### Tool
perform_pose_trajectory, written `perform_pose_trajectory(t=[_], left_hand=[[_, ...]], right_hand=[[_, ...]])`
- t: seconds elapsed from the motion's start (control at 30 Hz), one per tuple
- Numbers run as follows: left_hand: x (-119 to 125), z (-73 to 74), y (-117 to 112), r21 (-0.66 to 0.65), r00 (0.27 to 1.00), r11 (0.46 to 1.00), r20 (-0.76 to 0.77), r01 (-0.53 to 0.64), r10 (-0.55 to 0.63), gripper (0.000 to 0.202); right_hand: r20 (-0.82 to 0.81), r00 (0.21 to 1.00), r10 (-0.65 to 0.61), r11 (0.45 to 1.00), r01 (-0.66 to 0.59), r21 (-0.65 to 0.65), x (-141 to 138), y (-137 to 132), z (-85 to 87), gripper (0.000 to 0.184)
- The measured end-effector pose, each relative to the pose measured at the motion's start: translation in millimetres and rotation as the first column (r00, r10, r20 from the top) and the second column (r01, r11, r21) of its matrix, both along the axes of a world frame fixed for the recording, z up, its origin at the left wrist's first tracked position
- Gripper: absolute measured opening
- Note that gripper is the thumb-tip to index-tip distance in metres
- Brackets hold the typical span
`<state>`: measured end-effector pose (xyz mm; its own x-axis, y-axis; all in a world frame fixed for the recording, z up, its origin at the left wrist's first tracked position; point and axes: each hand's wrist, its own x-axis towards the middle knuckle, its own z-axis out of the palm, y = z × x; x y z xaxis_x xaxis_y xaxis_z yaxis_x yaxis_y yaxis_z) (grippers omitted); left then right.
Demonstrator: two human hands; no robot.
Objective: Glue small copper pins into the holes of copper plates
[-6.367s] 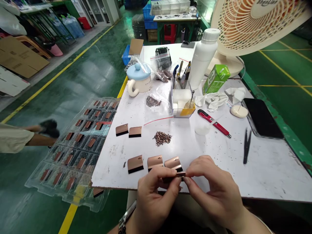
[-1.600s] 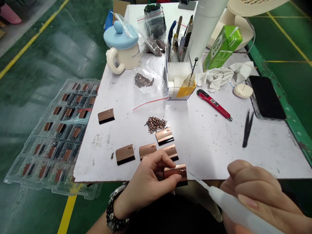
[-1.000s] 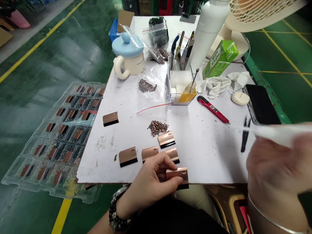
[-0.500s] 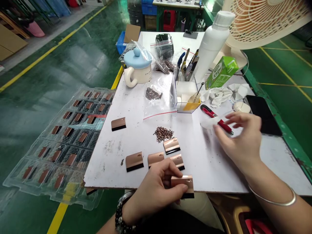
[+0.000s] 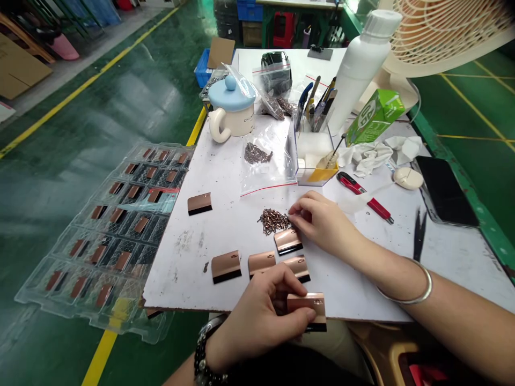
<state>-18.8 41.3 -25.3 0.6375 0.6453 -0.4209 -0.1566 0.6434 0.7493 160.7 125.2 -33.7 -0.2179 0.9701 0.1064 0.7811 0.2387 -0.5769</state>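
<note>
My left hand (image 5: pixel 267 308), at the table's near edge, pinches a curved copper-coloured plate (image 5: pixel 306 304) with a dark lower edge and a small slot near its top. My right hand (image 5: pixel 316 220) reaches in to a heap of tiny bronze screws or pins (image 5: pixel 272 221). Its thumb and fingertips are pressed together at the heap's right side; whatever they hold is too small to make out. Between the hands lie similar plates (image 5: pixel 288 241), one partly behind my left fingers. Another plate (image 5: pixel 226 266) sits farther left, and one more (image 5: pixel 199 203) lies beyond it.
Left of the table, a clear compartment tray (image 5: pixel 96 236) holds many plates. A bag of screws (image 5: pixel 257 155), lidded mug (image 5: pixel 231 112), tool holder (image 5: pixel 316 155) and white bottle (image 5: pixel 366 69) stand behind. To the right are a red cutter (image 5: pixel 378 209), black tweezers (image 5: pixel 419 236) and a phone (image 5: pixel 450 190).
My right hand has moved left from beside the red cutter to the screw heap, and its fingers have closed. The black tweezers now show on the table. My left hand keeps its plate.
</note>
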Motion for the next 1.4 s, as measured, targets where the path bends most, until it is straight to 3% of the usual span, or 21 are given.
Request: perform_pose_trajectory(t=[0.37,0.6,0.97,1.13,1.27,1.4], left_hand=[[2,5.0,3,-0.022,0.998,1.0,0.055,-0.005,0.006,0.02],[1,-3.5,-1,-0.005,0.998,0.999,0.033,-0.052,0.052,0.023],[3,-3.5,-2,0.015,0.992,0.993,0.046,-0.115,0.114,0.024],[4,-1.9,-6,0.044,0.982,0.981,0.028,-0.19,0.189,0.021],[5,0.9,-8,0.024,0.974,0.975,0.063,-0.221,0.219,0.022],[10,8.4,-7,0.017,0.967,0.968,0.023,-0.252,0.252,0.022]], right_hand=[[0.082,0.996,0.014,0.999,-0.018,0.048,-1,-11,-9.0,0.012],[0.11,0.993,0.051,0.996,-0.059,0.066,5,-11,-11.2,0.01],[-0.023,0.997,0.068,0.982,-0.062,0.18,17,-13,-18.4,0.012],[-0.13,0.987,0.096,0.979,-0.07,0.191,20,-32,0.4,0.01],[-0.239,0.968,0.076,0.981,-0.03,0.192,28,-67,24.5,0.01],[-0.369,0.928,0.043,0.97,0.049,0.238,26,-102,29.8,0.007]])
